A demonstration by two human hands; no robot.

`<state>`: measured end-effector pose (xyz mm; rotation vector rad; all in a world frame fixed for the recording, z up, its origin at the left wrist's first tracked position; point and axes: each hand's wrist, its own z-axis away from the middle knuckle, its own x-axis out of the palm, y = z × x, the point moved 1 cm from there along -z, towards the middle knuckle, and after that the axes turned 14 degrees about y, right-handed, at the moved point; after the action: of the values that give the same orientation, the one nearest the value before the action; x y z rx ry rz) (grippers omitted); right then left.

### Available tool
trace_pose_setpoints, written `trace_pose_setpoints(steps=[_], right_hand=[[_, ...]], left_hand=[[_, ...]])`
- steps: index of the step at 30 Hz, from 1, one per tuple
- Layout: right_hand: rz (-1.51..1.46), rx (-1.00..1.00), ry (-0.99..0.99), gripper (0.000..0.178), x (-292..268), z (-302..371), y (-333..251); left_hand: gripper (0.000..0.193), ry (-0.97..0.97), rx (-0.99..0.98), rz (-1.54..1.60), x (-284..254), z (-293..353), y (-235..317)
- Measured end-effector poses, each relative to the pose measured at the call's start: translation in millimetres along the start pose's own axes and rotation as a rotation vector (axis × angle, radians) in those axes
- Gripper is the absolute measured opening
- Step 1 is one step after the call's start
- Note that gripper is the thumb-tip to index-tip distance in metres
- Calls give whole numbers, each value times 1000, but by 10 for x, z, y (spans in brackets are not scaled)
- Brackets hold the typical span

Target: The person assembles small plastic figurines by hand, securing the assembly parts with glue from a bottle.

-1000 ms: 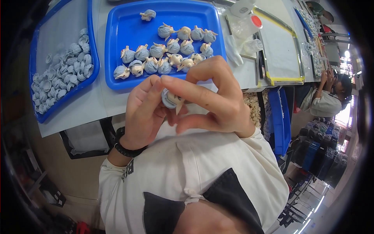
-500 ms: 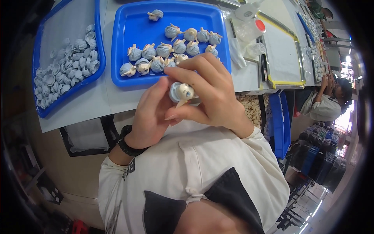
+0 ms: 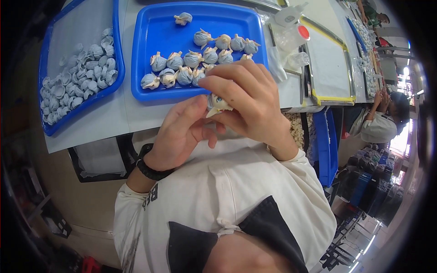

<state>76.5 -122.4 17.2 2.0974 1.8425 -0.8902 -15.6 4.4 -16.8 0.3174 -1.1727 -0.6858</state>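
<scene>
Just in front of the blue tray, my right hand (image 3: 252,107) pinches a small doll head (image 3: 220,103) with a pale face, a painted eye and a pointed ear. My left hand (image 3: 180,129), a black band around its wrist, meets the head from the left. Its thumb and fingertips press at the blue-grey hair side, its other fingers curling below. Much of the head is hidden by my fingers. Beyond my hands, the blue tray (image 3: 157,34) carries rows of similar doll heads (image 3: 193,58) with blue-grey hair.
At the left, another blue tray (image 3: 119,59) is heaped with loose blue-grey hair shells (image 3: 77,82). Clear bottles (image 3: 293,36), one with a red cap, stand right of the middle tray. A yellow-taped frame (image 3: 332,59) lies beyond. Another person (image 3: 380,123) sits far right.
The doll head has turned and now sits deeper under my right fingers, its hair side more covered. My left hand's lower fingers have curled into view beneath it.
</scene>
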Motion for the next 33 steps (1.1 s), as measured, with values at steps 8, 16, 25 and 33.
trace_pose_setpoints(steps=[8, 16, 25, 33], right_hand=[[-24, 7, -245, 35, -78, -147, 46], [-64, 125, -55, 22, -97, -305, 501], [283, 297, -275, 37, 47, -427, 848], [69, 414, -314, 26, 76, -430, 839]], left_hand=[[40, -13, 3, -27, -17, -39, -2], [67, 93, 418, -567, -67, 204, 655], [27, -170, 660, -1501, 128, -765, 1663], [29, -434, 585, -1534, 68, -1100, 1403]])
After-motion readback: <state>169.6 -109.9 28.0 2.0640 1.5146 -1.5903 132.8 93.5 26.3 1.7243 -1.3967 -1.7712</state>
